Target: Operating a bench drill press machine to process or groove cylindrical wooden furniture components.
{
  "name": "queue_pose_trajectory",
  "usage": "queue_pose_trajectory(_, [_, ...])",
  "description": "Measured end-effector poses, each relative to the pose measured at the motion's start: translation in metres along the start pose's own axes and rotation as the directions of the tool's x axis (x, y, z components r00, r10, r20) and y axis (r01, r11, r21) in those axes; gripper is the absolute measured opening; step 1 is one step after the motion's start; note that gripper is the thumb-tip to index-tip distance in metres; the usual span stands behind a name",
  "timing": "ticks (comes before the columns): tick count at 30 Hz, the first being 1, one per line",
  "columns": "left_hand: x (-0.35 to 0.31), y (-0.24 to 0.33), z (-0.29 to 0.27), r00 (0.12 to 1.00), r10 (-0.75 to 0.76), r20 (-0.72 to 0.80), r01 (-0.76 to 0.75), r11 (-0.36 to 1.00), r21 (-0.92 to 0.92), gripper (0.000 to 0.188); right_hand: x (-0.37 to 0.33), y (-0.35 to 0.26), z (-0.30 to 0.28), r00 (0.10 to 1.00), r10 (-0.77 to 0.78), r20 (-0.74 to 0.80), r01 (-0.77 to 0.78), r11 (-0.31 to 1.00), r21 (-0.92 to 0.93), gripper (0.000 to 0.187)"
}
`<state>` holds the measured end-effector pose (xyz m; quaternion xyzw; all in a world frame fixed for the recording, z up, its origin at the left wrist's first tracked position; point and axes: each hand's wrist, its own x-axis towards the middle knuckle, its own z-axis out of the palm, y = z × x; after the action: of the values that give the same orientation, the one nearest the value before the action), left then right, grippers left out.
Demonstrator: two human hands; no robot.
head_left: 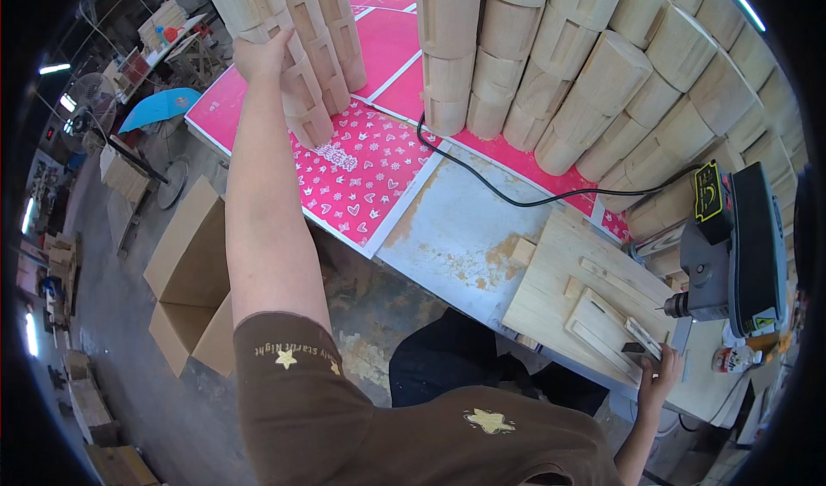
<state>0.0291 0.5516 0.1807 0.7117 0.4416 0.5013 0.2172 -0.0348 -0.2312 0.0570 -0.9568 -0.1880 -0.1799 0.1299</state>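
The left hand (261,56) is against a notched wooden cylinder (244,4) at the counter's (447,202) far left, fingers hidden, closure unclear; the right hand (657,376) seems to pinch a wooden strip (642,335). The cylinder, probably stiff and light, suits a side grip; its stack's long axis stands upright, notches facing near.

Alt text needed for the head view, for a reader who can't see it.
A person in a brown T-shirt has their left hand on a stack of recessed wooden blocks standing on pink sheeting; their right hand is at wooden strips beside a drill. More block columns stand behind, and an open cardboard box sits at left.
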Motion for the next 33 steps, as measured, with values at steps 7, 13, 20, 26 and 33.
queue_pose_trajectory(7, [-0.037, -0.004, 0.01, 0.997, -0.004, -0.081, 0.021, 0.979, 0.203, 0.111, 0.001, 0.0, 0.001, 1.0, -0.005, -0.001, 0.005, 1.0, 0.008, 0.04])
queue_pose_trajectory(13, [-0.071, -0.067, 0.039, 0.929, -0.332, 0.164, 0.327, 0.943, 0.058, 0.107, 0.001, -0.002, -0.001, 1.0, -0.002, -0.001, 0.002, 1.0, 0.005, 0.039])
queue_pose_trajectory(20, [-0.066, -0.088, 0.045, 0.962, -0.219, 0.164, 0.229, 0.973, -0.042, 0.103, 0.002, -0.004, -0.002, 1.0, 0.01, 0.013, -0.01, 1.0, -0.008, 0.038])
queue_pose_trajectory(26, [-0.069, -0.086, 0.046, 0.983, -0.164, 0.089, 0.168, 0.984, -0.05, 0.09, 0.002, -0.007, -0.003, 1.0, 0.029, 0.011, -0.029, 0.999, -0.016, 0.037])
queue_pose_trajectory(33, [-0.11, -0.103, 0.058, 0.984, -0.162, -0.07, 0.157, 0.985, -0.078, 0.1, 0.003, -0.009, -0.002, 1.0, -0.002, -0.024, 0.001, 1.0, -0.026, 0.037])
